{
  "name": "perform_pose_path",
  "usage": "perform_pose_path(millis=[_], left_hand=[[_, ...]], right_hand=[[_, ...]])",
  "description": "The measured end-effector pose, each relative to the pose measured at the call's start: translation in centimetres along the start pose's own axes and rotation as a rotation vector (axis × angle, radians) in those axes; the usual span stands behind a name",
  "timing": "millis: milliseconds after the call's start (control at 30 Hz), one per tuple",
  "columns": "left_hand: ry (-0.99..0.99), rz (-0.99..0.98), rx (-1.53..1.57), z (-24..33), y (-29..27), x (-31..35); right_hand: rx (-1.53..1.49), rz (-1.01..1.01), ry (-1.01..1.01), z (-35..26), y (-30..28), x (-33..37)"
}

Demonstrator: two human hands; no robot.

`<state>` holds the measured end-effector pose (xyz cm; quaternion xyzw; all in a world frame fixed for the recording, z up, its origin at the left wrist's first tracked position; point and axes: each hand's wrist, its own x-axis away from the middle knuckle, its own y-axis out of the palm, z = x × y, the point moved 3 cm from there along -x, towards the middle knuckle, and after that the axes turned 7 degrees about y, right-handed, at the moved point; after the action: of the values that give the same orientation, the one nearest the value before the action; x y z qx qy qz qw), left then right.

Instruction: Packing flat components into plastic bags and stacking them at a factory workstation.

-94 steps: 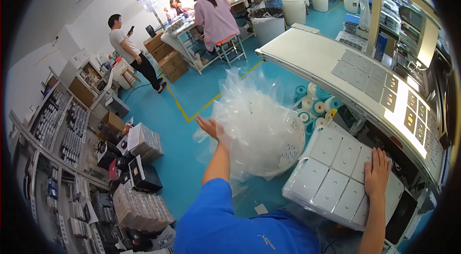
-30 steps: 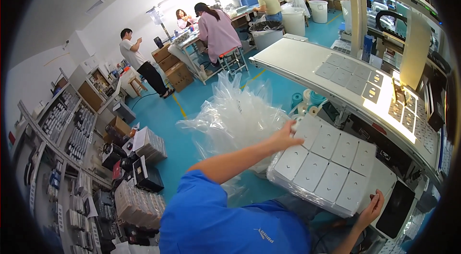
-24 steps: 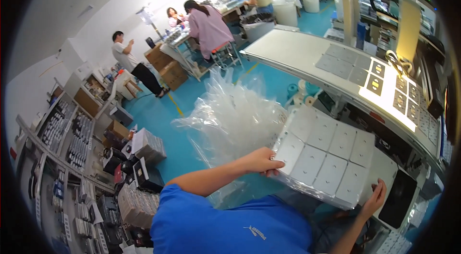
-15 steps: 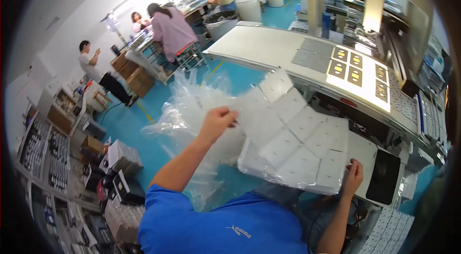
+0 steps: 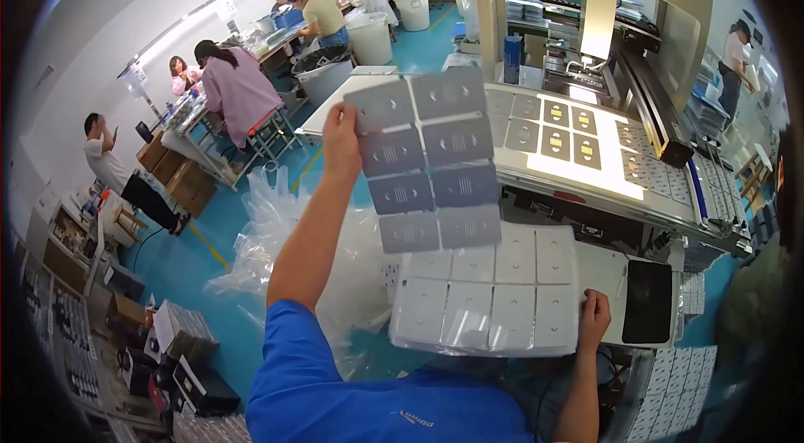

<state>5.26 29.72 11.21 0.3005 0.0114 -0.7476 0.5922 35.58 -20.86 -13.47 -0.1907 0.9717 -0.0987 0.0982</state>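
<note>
My left hand (image 5: 342,141) pinches the left edge of a grey sheet of cards (image 5: 423,146), several rounded rectangles joined in two columns. The sheet is held up, nearly upright, and its lower end overlaps the far part of a stack of white card sheets (image 5: 536,296) in view. Clear plastic wraps at least the near side of that stack, and each card bears a small dark mark. Beside the stack's right edge is my right hand (image 5: 595,317), its fingers curled closed. Whatever it may be gripping there is too small to make out.
Beyond the stack stands a machine bed (image 5: 494,154) with lit card sheets (image 5: 572,137) on it. Loose clear plastic (image 5: 280,229) bulges at left. A black pad (image 5: 649,301) lies at right, above more bundled sheets (image 5: 670,388). Several people work at far benches.
My left hand has lifted the sheet off the stack, and it now stands up facing me. My right hand stays at the stack's right edge. The view has turned slightly right.
</note>
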Motion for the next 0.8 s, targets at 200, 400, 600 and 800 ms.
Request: perform_pose_path(millis=[200, 400, 600, 800], left_hand=[[-0.053, 0.334, 0.129, -8.6, -5.6, -13.5], [-0.290, 0.756, -0.186, -18.0, -12.4, -17.7], [-0.444, 0.871, -0.264, -19.7, -11.4, -18.0], [-0.472, 0.933, -0.191, -18.9, -5.9, -15.9]], right_hand=[[0.042, 0.059, -0.047, 0.5, 0.0, 0.1], [0.154, 0.062, -0.118, 1.1, 0.7, -0.6], [0.123, 0.032, -0.042, 0.9, 1.2, -0.6], [0.167, 0.030, -0.036, 0.8, 1.4, -0.7]])
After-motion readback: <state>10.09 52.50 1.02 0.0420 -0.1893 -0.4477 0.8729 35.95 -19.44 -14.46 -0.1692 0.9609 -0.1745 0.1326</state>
